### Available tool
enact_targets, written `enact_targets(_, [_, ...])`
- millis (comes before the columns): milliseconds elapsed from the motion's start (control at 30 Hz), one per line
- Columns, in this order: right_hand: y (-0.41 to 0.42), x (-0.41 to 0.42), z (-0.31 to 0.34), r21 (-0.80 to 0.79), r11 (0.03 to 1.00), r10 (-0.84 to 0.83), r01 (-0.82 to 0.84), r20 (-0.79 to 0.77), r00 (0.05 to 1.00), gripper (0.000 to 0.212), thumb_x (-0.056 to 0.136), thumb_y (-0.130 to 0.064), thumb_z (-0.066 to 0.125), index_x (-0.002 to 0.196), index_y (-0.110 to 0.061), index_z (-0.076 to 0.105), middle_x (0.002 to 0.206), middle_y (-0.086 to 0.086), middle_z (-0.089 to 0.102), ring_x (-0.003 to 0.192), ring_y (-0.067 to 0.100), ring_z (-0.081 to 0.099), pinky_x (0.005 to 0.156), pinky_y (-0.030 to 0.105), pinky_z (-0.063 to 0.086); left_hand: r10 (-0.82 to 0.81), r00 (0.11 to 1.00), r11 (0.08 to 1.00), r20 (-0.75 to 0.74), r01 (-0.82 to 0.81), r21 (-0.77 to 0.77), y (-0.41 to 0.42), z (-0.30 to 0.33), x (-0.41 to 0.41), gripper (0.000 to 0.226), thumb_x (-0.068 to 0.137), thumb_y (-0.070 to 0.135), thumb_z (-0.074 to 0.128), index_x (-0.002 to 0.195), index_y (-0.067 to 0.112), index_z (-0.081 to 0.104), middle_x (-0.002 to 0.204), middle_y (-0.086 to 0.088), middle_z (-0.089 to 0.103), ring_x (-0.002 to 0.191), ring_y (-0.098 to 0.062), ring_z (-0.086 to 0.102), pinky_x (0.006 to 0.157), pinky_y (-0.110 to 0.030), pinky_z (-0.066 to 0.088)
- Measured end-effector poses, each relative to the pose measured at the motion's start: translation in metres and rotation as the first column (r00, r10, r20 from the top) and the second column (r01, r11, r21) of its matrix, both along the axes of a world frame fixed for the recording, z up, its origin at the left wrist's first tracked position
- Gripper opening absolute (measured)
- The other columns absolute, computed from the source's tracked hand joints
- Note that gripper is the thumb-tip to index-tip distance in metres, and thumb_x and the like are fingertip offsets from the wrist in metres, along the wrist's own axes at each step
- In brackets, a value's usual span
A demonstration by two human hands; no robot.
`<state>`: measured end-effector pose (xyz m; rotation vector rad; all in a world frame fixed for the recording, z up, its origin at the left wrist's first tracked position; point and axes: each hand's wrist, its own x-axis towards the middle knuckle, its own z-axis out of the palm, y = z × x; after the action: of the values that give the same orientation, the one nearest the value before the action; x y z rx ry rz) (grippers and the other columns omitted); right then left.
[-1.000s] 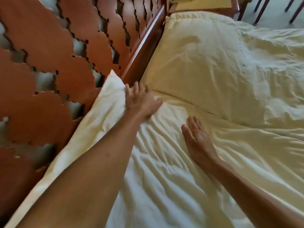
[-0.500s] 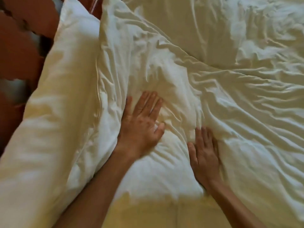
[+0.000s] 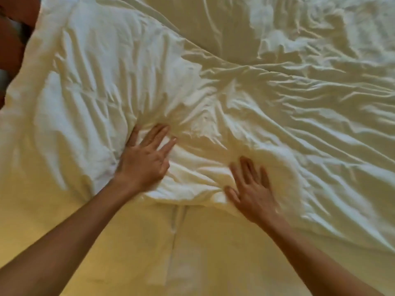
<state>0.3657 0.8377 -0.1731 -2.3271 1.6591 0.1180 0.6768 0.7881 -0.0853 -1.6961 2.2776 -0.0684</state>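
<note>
Across the bed's yellow under-sheet (image 3: 128,242), with a sliver of wooden headboard (image 3: 12,39) at upper left: smoothing a crumpled white top sheet (image 3: 213,99), lying spread over most of the bed with its near edge bunching between the two hands. Pressing down with the left hand (image 3: 143,161), fingers straight and fanned, gripping nothing; pressing likewise with the right hand (image 3: 254,193), fingers extended and flat on the sheet's near edge, slightly blurred, also gripping nothing. Compared with a second earlier: no longer reaching to the pillow at the headboard with the left hand, but working both palms side by side on the sheet; drawing back toward the body since half a second ago, exposing more yellow fabric below the wrists. Judging from the creases gathering around the left fingertips: still flattening, not yet finishing, probably needing outward strokes toward the folds on the right
</note>
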Motion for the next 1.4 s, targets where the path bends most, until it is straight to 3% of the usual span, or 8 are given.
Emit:
enact_targets(200, [0.059, -0.038, -0.011, 0.091, 0.994, -0.062, 0.067, -0.057, 0.996, 0.081, 0.091, -0.060, 0.033, 0.156, -0.017, 0.013, 0.164, 0.007, 0.002, 0.151, 0.024, 0.001, 0.120, 0.045, 0.000, 0.017, 0.984, 0.985, -0.178, 0.013, 0.170, 0.052, -0.048, -0.152, 0.066, 0.088, 0.042, 0.032, 0.147, 0.013, 0.042, 0.158, -0.011, 0.029, 0.149, -0.023, 0.021, 0.114, -0.060, 0.005])
enact_targets(433, [0.074, -0.193, -0.012, -0.031, 0.993, -0.119, 0.115, -0.178, 0.977, 0.105, 0.064, -0.021, 0.079, 0.153, -0.013, 0.024, 0.162, 0.010, 0.018, 0.151, 0.024, 0.007, 0.117, 0.053, 0.009, -0.026, 0.995, 0.968, -0.100, 0.050, 0.247, 0.106, -0.076, -0.101, 0.104, 0.068, 0.059, 0.062, 0.154, 0.017, 0.020, 0.162, -0.015, 0.014, 0.150, -0.029, 0.015, 0.119, -0.055, 0.009])
enact_targets(600, [0.060, -0.168, -0.013, -0.125, 0.988, -0.082, 0.086, 0.038, 0.996, 0.073, 0.077, 0.003, 0.028, 0.149, -0.009, 0.034, 0.154, 0.017, 0.034, 0.143, 0.035, 0.032, 0.115, 0.050, 0.025, -0.191, 0.957, 0.960, -0.217, 0.229, 0.162, 0.092, -0.082, -0.202, 0.111, 0.061, 0.018, 0.072, 0.154, 0.011, 0.013, 0.162, -0.018, 0.011, 0.150, -0.032, 0.010, 0.113, -0.067, 0.014])
enact_targets(767, [0.134, -0.194, -0.027, -0.027, 0.980, -0.199, 0.198, -0.036, 0.979, 0.089, 0.067, 0.004, 0.032, 0.154, -0.010, 0.018, 0.162, 0.008, 0.014, 0.151, 0.024, 0.008, 0.120, 0.044, 0.009, -0.057, 0.967, 0.975, -0.248, 0.107, 0.195, 0.145, -0.111, -0.218, 0.080, 0.085, 0.015, 0.040, 0.155, 0.007, 0.003, 0.160, -0.016, 0.017, 0.147, -0.035, 0.021, 0.114, -0.061, 0.020])
enact_targets(900, [0.131, -0.186, -0.009, 0.019, 0.968, -0.252, 0.251, 0.088, 0.964, 0.089, 0.063, 0.008, 0.037, 0.150, -0.004, 0.028, 0.161, 0.012, 0.020, 0.150, 0.030, 0.016, 0.120, 0.053, 0.010, -0.037, 0.941, 0.953, -0.336, 0.134, 0.272, 0.137, -0.081, -0.216, 0.077, 0.074, 0.018, 0.036, 0.149, 0.001, 0.031, 0.157, -0.022, 0.025, 0.146, -0.038, 0.024, 0.111, -0.060, 0.027])
enact_targets(1067, [0.012, -0.158, 0.017, -0.015, 0.926, -0.369, 0.378, 0.189, 0.910, 0.072, 0.076, -0.012, 0.035, 0.147, -0.012, 0.041, 0.159, 0.014, 0.027, 0.150, 0.029, 0.017, 0.121, 0.052, 0.006, 0.013, 0.855, 0.999, -0.518, 0.011, 0.043, 0.014, -0.075, -0.279, 0.059, 0.092, 0.022, 0.038, 0.148, 0.006, 0.036, 0.158, -0.017, 0.025, 0.148, -0.031, 0.019, 0.114, -0.063, 0.013])
enact_targets(1200, [-0.069, -0.222, -0.022, 0.008, 0.974, -0.225, 0.226, -0.065, 0.972, 0.070, 0.089, -0.046, 0.030, 0.155, -0.024, 0.022, 0.164, 0.003, 0.012, 0.151, 0.019, 0.010, 0.119, 0.047, -0.001, 0.082, 0.944, 0.990, -0.319, -0.041, 0.132, -0.060, -0.115, -0.265, 0.072, 0.091, 0.049, 0.023, 0.155, 0.014, 0.023, 0.163, -0.006, 0.016, 0.150, -0.022, 0.014, 0.115, -0.064, 0.005])
enact_targets(1400, [-0.165, -0.296, -0.023, -0.036, 0.800, -0.598, 0.598, -0.126, 0.792, 0.078, 0.089, -0.055, 0.017, 0.157, -0.019, 0.008, 0.165, 0.001, -0.003, 0.152, 0.023, -0.003, 0.118, 0.055, -0.005, 0.394, 0.857, 0.910, -0.333, -0.415, 0.012, -0.143, -0.101, -0.258, 0.066, 0.094, 0.031, 0.036, 0.153, 0.006, 0.021, 0.163, -0.011, 0.013, 0.150, -0.029, 0.008, 0.113, -0.067, 0.001])
